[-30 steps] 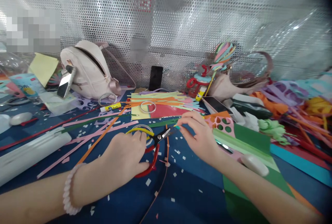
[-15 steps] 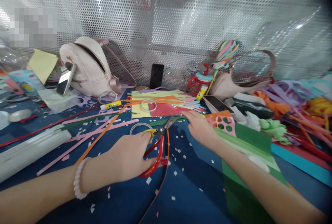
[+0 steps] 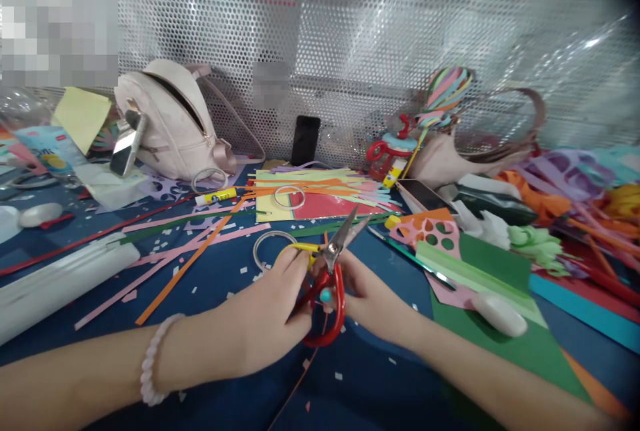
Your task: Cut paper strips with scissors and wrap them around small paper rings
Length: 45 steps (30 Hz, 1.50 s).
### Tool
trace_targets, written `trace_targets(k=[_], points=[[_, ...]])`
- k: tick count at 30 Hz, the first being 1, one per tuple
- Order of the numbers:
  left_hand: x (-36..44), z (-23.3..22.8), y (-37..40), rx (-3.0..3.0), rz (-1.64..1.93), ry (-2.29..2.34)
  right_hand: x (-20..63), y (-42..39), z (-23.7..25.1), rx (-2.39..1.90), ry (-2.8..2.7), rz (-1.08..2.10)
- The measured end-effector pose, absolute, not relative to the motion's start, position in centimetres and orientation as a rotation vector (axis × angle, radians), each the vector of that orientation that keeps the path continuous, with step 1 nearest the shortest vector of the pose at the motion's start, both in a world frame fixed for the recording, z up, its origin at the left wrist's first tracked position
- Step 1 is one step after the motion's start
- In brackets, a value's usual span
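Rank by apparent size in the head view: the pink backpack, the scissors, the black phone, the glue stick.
1. pink backpack
2. scissors, though nearest the camera
3. black phone
4. glue stick; close to the phone, so unsure

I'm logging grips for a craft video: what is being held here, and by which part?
Both hands, left hand and right hand, hold the scissors by their red and yellow handles, blades pointing away.

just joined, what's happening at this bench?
A person is at a craft table littered with paper strips and confetti. Both hands meet on a pair of red-handled scissors: the left hand grips the handles, the right hand touches them from the other side. The blades point up and away, slightly open. A pink backpack sits at the back.
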State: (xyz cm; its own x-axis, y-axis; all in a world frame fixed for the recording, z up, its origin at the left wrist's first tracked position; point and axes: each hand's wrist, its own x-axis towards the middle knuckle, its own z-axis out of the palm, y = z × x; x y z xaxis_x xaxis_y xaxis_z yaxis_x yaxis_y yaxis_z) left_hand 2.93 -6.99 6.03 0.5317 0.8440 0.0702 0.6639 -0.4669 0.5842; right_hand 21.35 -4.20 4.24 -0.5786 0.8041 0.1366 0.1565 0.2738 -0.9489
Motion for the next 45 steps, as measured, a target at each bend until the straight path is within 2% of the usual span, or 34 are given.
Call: trace_targets(k=[6, 12, 14, 17, 20, 22, 28, 32, 45], points=[[2.5, 5.7, -6.1, 2.549, 0.448, 1.171, 21.5, -3.7, 3.6, -0.937, -1.52, 1.574], [0.4, 6.5, -3.0, 2.709, 0.763, 1.063, 21.7, -3.4, 4.6, -0.863, -1.248, 1.586], [-0.5, 6.6, -2.0, 2.696, 0.59, 1.097, 21.9, -3.1, 4.8, -0.879, -1.216, 1.535], [-1.7, 5.9, -0.7, 2.79, 0.151, 1.067, 22.2, -2.7, 4.7, -0.918, -1.215, 1.509], [-2.1, 5.1, 0.1, 2.884, 0.024, 0.942, 22.5, -2.3, 4.2, -0.934, -1.215, 1.541], [-1.7, 4.9, 0.2, 2.883, 0.067, 0.94, 22.6, -2.2, 4.1, -0.958, -1.285, 1.484], [0.8, 5.2, -1.8, 2.496, 0.372, 1.405, 22.1, -2.9, 4.8, -1.006, -1.58, 1.145], [1.9, 4.8, -3.4, 2.421, 0.422, 1.371, 21.7, -3.5, 5.0, -0.947, -1.604, 1.07], [2.4, 3.8, -4.6, 2.653, 0.425, 1.22, 21.3, -3.9, 4.9, -0.989, -1.527, 1.134]])
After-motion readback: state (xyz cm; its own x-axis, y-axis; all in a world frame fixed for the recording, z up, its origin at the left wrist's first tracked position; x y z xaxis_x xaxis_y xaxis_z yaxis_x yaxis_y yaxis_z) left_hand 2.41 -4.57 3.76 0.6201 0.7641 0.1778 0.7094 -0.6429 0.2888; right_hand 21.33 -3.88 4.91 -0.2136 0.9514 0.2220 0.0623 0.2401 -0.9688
